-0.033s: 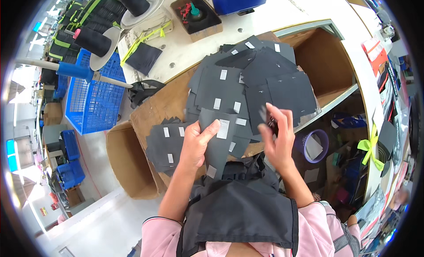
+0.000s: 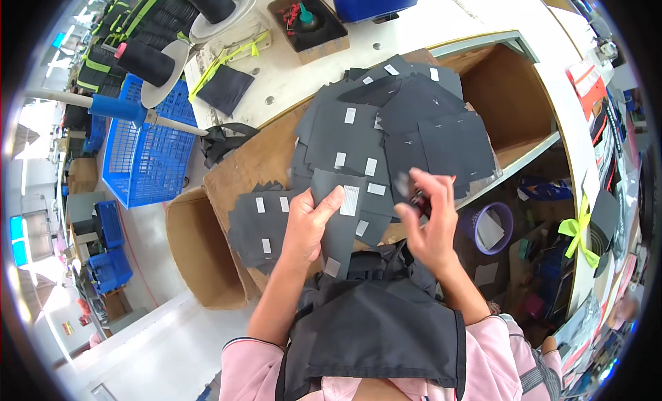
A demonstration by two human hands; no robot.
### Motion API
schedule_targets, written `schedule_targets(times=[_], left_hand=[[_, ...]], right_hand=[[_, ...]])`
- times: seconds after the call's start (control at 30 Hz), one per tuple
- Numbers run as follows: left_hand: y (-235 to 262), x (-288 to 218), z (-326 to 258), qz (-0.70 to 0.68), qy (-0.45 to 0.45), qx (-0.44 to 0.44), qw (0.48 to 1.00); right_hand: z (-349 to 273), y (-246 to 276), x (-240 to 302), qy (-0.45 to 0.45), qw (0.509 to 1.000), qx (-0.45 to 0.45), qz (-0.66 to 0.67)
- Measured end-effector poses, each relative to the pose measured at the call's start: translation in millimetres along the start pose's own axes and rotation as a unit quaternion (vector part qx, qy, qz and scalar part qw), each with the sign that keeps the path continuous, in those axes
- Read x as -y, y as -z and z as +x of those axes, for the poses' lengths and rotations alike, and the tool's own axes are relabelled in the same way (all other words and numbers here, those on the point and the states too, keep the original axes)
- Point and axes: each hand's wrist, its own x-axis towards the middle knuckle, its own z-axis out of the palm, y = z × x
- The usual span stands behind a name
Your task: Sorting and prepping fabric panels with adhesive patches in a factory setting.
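Note:
My left hand (image 2: 305, 227) is closed on a dark grey fabric panel (image 2: 339, 237), its thumb lying on top beside a white mesh-like patch (image 2: 349, 201). A smaller pale patch (image 2: 332, 266) sits near the panel's lower end. To the right, my right hand (image 2: 436, 225) is curled round a small dark tool that looks like thread snips (image 2: 418, 200); the blades are blurred by motion and partly hidden. It is held apart from the panel. Beneath and beyond both hands lies a wide pile of similar dark panels (image 2: 345, 135), several with white patches. A smaller stack (image 2: 256, 225) lies left of my left hand.
The panels rest on a brown board (image 2: 231, 173) beside a white table (image 2: 289, 91). Cardboard boxes (image 2: 200, 253) stand left and far right. A purple bin (image 2: 491, 228) is right of my right hand. Thread cones (image 2: 148, 66) and a blue crate (image 2: 148, 153) stand at left.
My right hand has shifted slightly left and down with the snips, turning a little. My left hand and the panel have stayed almost in place.

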Motion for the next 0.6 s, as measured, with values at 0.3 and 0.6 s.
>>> schedule_targets(times=[0.3,0.6], left_hand=[[-6,-1,-11,-0.006,-0.009,-0.008,1.000],[-3,-8,-17,-0.035,0.032,0.018,0.999]], right_hand=[[-1,-18,-1,0.123,0.989,0.059,-0.062],[11,-10,-17,-0.040,0.972,0.141,0.184]])
